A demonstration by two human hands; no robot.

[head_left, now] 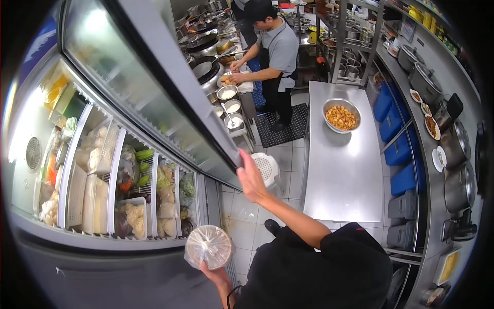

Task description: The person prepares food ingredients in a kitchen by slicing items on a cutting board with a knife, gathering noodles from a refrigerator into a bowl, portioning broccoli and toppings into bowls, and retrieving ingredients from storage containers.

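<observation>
My left hand [215,274] is closed around the lower edge of a round container [208,247] covered in clear plastic wrap, held just in front of the fridge shelves. My right hand [250,180] grips the edge of the glass fridge door [154,92], which stands open. Its fingers are partly hidden behind the door frame. Inside the lit fridge, the shelves hold white baskets [77,195], a tub of pale food in bags [135,220], green vegetables [145,154] and other bagged items.
A steel table [342,180] bears a metal bowl of browned food pieces [340,118]. A white stool [266,169] stands beyond the door. A co-worker [278,51] works at the stove counter. Blue bins [396,149] and large pots [457,188] line the right side.
</observation>
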